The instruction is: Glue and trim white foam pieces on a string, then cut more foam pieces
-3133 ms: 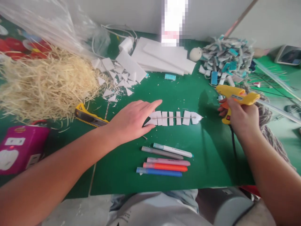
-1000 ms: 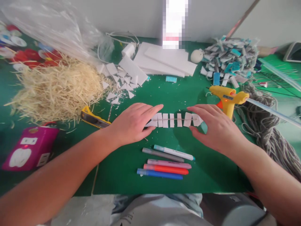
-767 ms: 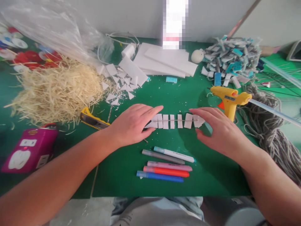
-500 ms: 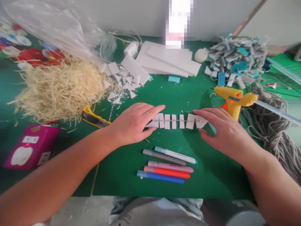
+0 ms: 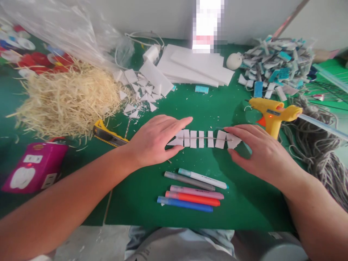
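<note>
We note left hand (image 5: 155,139) and right hand (image 5: 257,148) apart, each with thumb and fingers spread about one end of the row of white pieces (image 5: 193,143) on the table (image 5: 250,206). Contact unclear. We'd press lightly, evenly, string (image 5: 205,138) centred.

Light: soft, mid-level; blown-out white strip (image 5: 208,21) at top centre, pixelated. Shadow: soft-edged, on worktop (image 5: 244,214) beside right hand (image 5: 257,150). Sheen: pale, worktop's right edge. Distortion: wide-angle, forearms (image 5: 89,194) stretched toward lower corners. Focus: red pieces (image 5: 36,59), left, blurred.
</note>
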{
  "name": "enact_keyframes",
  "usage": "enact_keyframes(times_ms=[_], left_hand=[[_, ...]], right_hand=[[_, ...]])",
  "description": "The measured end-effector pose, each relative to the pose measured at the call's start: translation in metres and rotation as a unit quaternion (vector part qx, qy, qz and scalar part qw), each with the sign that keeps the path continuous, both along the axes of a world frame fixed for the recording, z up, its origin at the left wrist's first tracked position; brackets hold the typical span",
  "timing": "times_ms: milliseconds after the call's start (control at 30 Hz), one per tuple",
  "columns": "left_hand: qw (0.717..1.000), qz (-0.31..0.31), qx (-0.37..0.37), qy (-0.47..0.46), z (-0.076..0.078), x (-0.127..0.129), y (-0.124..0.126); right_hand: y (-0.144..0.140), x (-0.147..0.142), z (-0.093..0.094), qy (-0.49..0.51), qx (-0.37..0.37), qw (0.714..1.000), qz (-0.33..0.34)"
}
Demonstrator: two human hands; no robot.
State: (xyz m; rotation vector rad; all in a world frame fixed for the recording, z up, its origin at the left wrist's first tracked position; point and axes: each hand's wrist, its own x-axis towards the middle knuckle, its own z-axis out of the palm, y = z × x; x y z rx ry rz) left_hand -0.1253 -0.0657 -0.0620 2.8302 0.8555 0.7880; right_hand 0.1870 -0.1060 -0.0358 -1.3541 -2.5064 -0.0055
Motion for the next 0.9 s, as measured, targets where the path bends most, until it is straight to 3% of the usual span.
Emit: enact_keyframes(times_ms=[633, 900], left_hand=[[0.999, -0.011, 0.029, 0.037, -0.0040, 0.0029, 0.0026], [0.999, -0.009, 0.023, 0.045, -0.0018, 0.0017, 0.0042]], right_hand=[[0.0039, 0.0016, -0.0013, 0.013, -0.051, 0.998, -0.027], [0.0032, 0.0008, -0.0036, 0.019, -0.039, 0.999, -0.016]])
